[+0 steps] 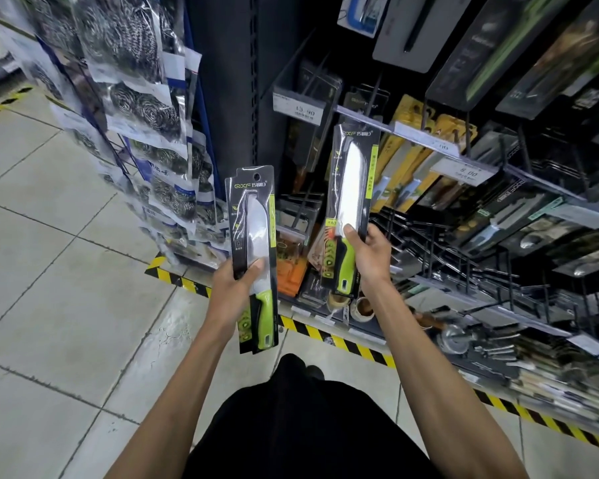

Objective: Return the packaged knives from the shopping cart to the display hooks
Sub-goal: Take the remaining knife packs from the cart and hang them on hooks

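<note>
Green-handled and carded, both knives are waiting unhung. The left grip [234, 288] is clasping the left knife pack [255, 233] low on its card, out over the floor. The right grip [370, 257] is clasping the right knife pack [351, 188], raised close to the display hooks [440, 261]. Bare prongs are jutting out beside it, perhaps free. A price rail [412, 133] and hanging cards are crowding above. No cart is showing.

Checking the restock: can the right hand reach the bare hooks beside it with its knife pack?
Probably yes: the right hand holds its knife pack close to the bare hooks, nothing between.
</note>
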